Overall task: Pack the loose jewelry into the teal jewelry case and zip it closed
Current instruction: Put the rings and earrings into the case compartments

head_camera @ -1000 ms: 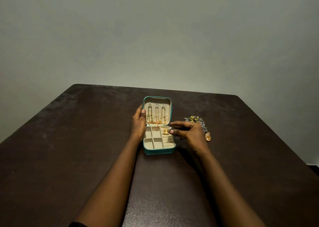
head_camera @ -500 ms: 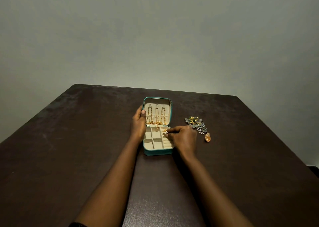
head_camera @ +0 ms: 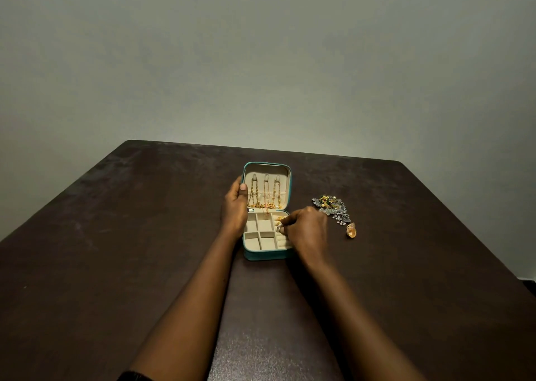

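Note:
The teal jewelry case [head_camera: 262, 255] lies open in the middle of the dark table, its cream lid upright with gold chains [head_camera: 265, 195] hanging inside. My left hand [head_camera: 234, 206] holds the lid's left edge, thumb on the rim. My right hand [head_camera: 304, 230] reaches over the case's right side, fingertips pinching a small silver ring [head_camera: 278, 229] at the ring-roll slots. A gold piece [head_camera: 280, 218] sits in the slot just behind it. Loose jewelry [head_camera: 330, 205] lies on the table right of the case, with a gold earring [head_camera: 351, 230] nearer me.
The dark brown table [head_camera: 145, 250] ends at a far edge close behind the case, against a plain grey wall. The table's right edge runs diagonally past the loose jewelry.
My right hand moved left from beside the loose jewelry to over the case's right compartments, carrying the ring down to the ring slots. My left hand stayed on the lid.

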